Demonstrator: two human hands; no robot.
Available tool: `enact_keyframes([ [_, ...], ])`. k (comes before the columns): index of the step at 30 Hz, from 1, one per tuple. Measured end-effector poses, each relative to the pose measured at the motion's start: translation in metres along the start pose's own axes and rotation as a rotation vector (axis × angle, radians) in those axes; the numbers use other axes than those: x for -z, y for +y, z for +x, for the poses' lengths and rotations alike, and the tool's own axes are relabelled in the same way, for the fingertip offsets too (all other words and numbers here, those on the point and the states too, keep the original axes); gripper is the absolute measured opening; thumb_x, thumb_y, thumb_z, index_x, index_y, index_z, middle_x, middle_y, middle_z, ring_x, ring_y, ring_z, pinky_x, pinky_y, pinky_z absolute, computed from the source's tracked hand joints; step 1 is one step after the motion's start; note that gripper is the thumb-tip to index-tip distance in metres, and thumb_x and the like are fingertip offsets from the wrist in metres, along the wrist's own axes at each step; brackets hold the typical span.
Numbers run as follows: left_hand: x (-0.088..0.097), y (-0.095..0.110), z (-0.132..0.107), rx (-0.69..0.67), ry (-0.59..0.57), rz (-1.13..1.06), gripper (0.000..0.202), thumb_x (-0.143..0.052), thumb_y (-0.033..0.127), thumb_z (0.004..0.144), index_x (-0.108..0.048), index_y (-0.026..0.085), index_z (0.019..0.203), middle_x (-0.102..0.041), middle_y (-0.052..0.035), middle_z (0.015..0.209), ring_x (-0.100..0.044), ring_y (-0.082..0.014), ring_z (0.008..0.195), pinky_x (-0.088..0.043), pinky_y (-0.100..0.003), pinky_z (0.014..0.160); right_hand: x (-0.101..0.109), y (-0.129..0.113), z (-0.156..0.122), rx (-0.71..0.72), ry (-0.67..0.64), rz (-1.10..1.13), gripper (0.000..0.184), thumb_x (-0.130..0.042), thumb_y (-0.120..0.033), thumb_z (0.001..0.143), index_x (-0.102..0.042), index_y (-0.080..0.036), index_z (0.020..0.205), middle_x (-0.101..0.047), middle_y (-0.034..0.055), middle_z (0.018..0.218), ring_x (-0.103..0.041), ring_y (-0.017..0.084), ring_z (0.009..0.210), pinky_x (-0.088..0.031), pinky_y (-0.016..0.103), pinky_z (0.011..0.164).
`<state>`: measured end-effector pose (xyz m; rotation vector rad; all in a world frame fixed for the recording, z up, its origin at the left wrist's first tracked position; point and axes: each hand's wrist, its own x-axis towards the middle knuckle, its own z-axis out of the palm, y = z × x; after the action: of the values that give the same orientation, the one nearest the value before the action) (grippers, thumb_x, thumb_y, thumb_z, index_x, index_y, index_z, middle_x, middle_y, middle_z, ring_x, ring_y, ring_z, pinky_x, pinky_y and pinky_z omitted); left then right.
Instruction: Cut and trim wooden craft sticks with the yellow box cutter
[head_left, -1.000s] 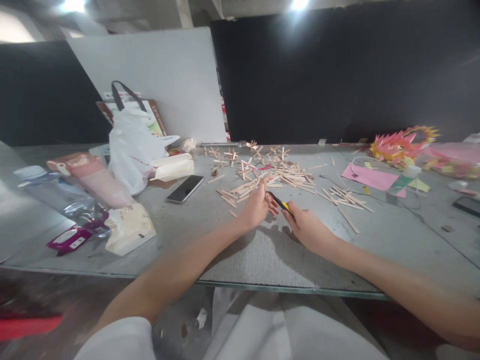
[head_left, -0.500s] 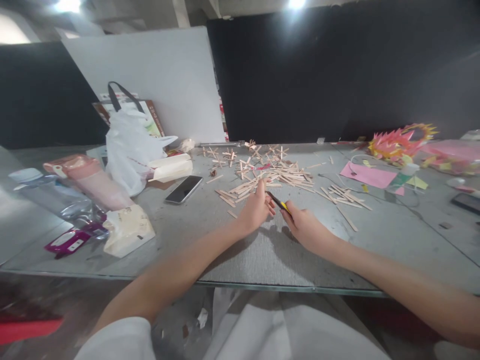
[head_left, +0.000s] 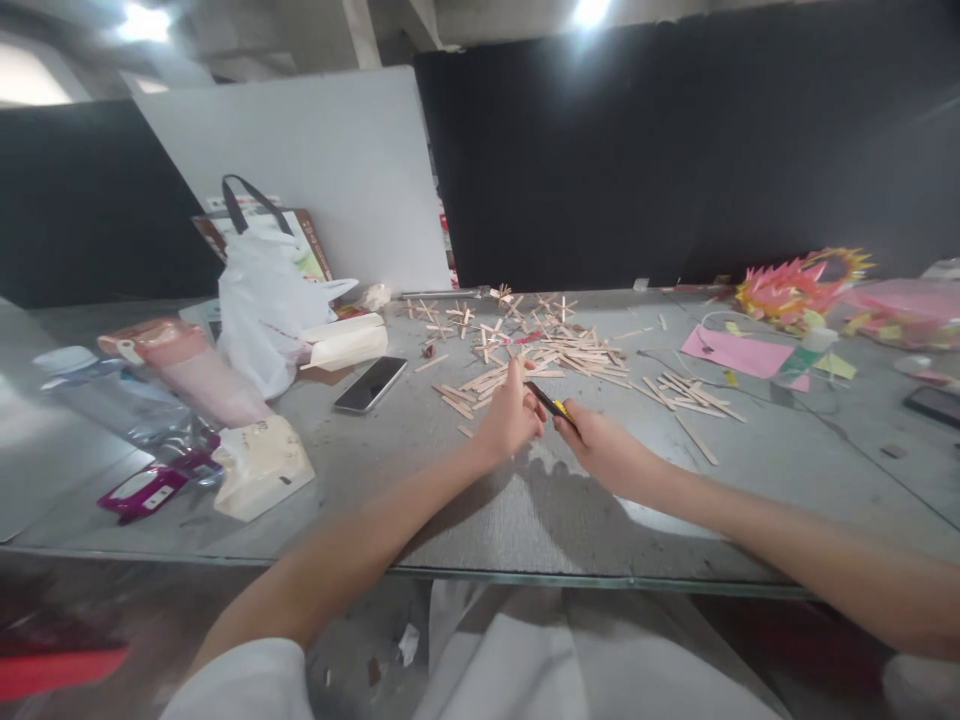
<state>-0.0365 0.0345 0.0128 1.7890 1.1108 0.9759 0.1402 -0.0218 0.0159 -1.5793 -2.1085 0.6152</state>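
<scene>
My right hand point(head_left: 611, 447) is closed round the handle of a black and yellow utility knife point(head_left: 556, 406). The knife slants up to the left, its front end beside the fingers of my left hand point(head_left: 513, 418). That left hand is held above the table with its fingers curled and thumb raised; whatever is pinched in it is too small to make out. Just beyond both hands lies a loose pile of flat wooden sticks point(head_left: 581, 352). Several sticks behind the pile are joined into small crossed shapes point(head_left: 463, 318). A smaller group of sticks point(head_left: 694, 392) lies to the right.
On the left are a smartphone point(head_left: 371, 384), a white plastic bag point(head_left: 262, 300), a pink bottle point(head_left: 187, 365), a clear bottle point(head_left: 112, 400) and a purple packet point(head_left: 142, 490). Pink paper point(head_left: 739, 354), a cable and a spiky paper decoration point(head_left: 787, 290) lie on the right.
My right hand and the knife have shifted slightly left, closer to my left hand. The whole view has tilted a little. The sticks on the table lie as before.
</scene>
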Motion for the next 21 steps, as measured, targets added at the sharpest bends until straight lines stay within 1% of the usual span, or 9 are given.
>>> enact_keyframes([
  [3, 0.005, 0.002, 0.001, -0.033, 0.029, 0.037, 0.063, -0.053, 0.008, 0.082, -0.040, 0.022, 0.142, -0.060, 0.0080, 0.062, -0.059, -0.0131, 0.046, -0.042, -0.021, 0.048, -0.006, -0.006, -0.001, 0.001, 0.035, -0.013, 0.017, -0.038, -0.032, 0.110, -0.046, -0.023, 0.098, -0.045, -0.0055, 0.060, -0.037, 0.015, 0.051, -0.020, 0.030, 0.055],
  [5, 0.008, 0.002, 0.003, -0.075, 0.057, 0.105, 0.062, -0.053, 0.006, 0.080, -0.043, 0.022, 0.139, -0.059, 0.0076, 0.061, -0.060, -0.0140, 0.051, -0.042, -0.022, 0.051, -0.003, -0.009, -0.001, 0.011, 0.034, -0.014, 0.017, -0.037, -0.031, 0.111, -0.046, -0.023, 0.098, -0.046, -0.0051, 0.061, -0.039, 0.015, 0.052, -0.020, 0.030, 0.056],
  [7, 0.010, 0.000, 0.003, -0.107, 0.086, 0.189, 0.059, -0.053, 0.006, 0.081, -0.046, 0.021, 0.137, -0.060, 0.0069, 0.062, -0.060, -0.0140, 0.054, -0.042, -0.022, 0.054, 0.008, -0.014, 0.000, 0.024, 0.007, -0.028, 0.021, -0.036, -0.033, 0.111, -0.047, -0.023, 0.095, -0.049, -0.0037, 0.062, -0.042, 0.015, 0.052, -0.022, 0.029, 0.056],
  [9, 0.010, -0.001, 0.003, -0.103, 0.094, 0.241, 0.056, -0.052, 0.006, 0.083, -0.047, 0.021, 0.136, -0.060, 0.0065, 0.064, -0.059, -0.0137, 0.055, -0.042, -0.023, 0.056, 0.027, -0.018, 0.003, 0.033, -0.049, -0.065, 0.027, -0.035, -0.035, 0.111, -0.047, -0.023, 0.090, -0.052, -0.0020, 0.064, -0.044, 0.014, 0.052, -0.023, 0.029, 0.055],
  [12, 0.008, -0.001, 0.000, -0.059, 0.070, 0.226, 0.053, -0.051, 0.009, 0.087, -0.045, 0.022, 0.138, -0.060, 0.0071, 0.063, -0.058, -0.0133, 0.054, -0.042, -0.023, 0.057, 0.055, -0.024, 0.008, 0.013, -0.213, -0.086, 0.030, -0.036, -0.037, 0.110, -0.046, -0.023, 0.085, -0.054, -0.0011, 0.063, -0.043, 0.012, 0.047, -0.022, 0.029, 0.051],
  [14, 0.007, 0.000, -0.003, -0.037, 0.054, 0.182, 0.053, -0.051, 0.009, 0.087, -0.044, 0.023, 0.138, -0.060, 0.0075, 0.063, -0.058, -0.0128, 0.053, -0.041, -0.022, 0.054, 0.060, -0.025, 0.010, -0.003, -0.264, -0.063, 0.029, -0.037, -0.037, 0.109, -0.047, -0.023, 0.086, -0.055, -0.0011, 0.063, -0.042, 0.012, 0.045, -0.022, 0.029, 0.050],
  [16, 0.007, 0.001, -0.004, -0.021, 0.049, 0.129, 0.053, -0.050, 0.010, 0.087, -0.043, 0.023, 0.138, -0.060, 0.0077, 0.062, -0.058, -0.0126, 0.049, -0.041, -0.021, 0.050, 0.052, -0.023, 0.009, 0.009, -0.228, -0.054, 0.028, -0.037, -0.036, 0.109, -0.048, -0.023, 0.087, -0.056, -0.0002, 0.065, -0.043, 0.013, 0.047, -0.023, 0.029, 0.050],
  [20, 0.008, 0.002, -0.004, -0.014, 0.060, 0.053, 0.057, -0.052, 0.011, 0.086, -0.041, 0.023, 0.141, -0.062, 0.0070, 0.063, -0.059, -0.0131, 0.044, -0.042, -0.021, 0.046, 0.017, -0.014, 0.006, 0.076, -0.050, -0.001, 0.028, -0.034, -0.037, 0.110, -0.049, -0.022, 0.092, -0.062, 0.0030, 0.075, -0.052, 0.016, 0.060, -0.030, 0.029, 0.057],
  [21, 0.009, 0.002, -0.003, -0.013, 0.059, 0.046, 0.057, -0.053, 0.012, 0.086, -0.041, 0.023, 0.141, -0.062, 0.0068, 0.063, -0.059, -0.0130, 0.044, -0.042, -0.021, 0.045, 0.012, -0.012, 0.006, 0.076, -0.032, 0.016, 0.028, -0.032, -0.038, 0.111, -0.048, -0.023, 0.093, -0.063, 0.0029, 0.076, -0.053, 0.016, 0.061, -0.030, 0.029, 0.057],
])
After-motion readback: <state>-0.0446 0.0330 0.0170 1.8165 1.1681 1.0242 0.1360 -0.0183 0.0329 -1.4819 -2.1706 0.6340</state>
